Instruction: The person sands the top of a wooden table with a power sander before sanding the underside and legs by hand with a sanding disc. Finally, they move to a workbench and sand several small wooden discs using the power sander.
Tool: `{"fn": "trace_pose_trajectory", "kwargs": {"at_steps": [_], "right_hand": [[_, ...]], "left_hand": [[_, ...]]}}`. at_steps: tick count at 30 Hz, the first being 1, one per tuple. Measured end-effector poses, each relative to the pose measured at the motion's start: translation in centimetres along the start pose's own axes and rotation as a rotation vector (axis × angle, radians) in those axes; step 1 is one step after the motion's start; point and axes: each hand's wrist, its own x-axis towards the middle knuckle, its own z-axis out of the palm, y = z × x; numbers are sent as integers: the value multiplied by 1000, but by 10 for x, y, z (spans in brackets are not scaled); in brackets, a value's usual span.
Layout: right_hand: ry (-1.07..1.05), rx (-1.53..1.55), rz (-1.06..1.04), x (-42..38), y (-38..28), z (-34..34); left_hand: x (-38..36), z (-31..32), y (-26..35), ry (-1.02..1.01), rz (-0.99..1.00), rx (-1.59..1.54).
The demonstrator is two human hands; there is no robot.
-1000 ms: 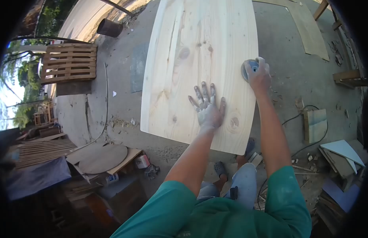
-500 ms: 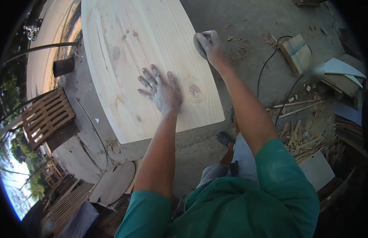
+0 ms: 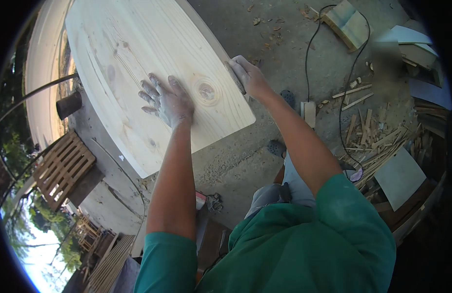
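one pine board (image 3: 138, 63), two dusty hands on it, one wooden pallet (image 3: 62, 168) left of the board, one black cable (image 3: 340, 97) to its right.

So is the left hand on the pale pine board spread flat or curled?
Spread flat: left hand lies fingers splayed on the pale pine board.

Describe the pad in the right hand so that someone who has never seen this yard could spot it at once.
Start at the big pale wooden tabletop that fills the upper left of the view. Follow its right edge to where the dusty right hand grips it. The sanding pad is the thin dark grey piece pressed between that hand and the edge, the only dark thing against the light wood there.
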Motion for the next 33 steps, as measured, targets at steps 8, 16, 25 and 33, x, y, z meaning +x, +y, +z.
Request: {"fn": "trace_pose_trajectory", "kwargs": {"at_steps": [8, 16, 25, 33], "right_hand": [[237, 84, 49, -106, 14, -8], [239, 513, 235, -112, 10, -10], [40, -144, 233, 51, 3, -11], [-165, -432, 199, 0, 113, -10]], "left_hand": [[0, 3, -2, 31, -1, -10], [1, 4, 1, 19, -11, -4], [2, 4, 0, 10, -9, 6], [2, 1, 5, -3, -2, -61]]}}
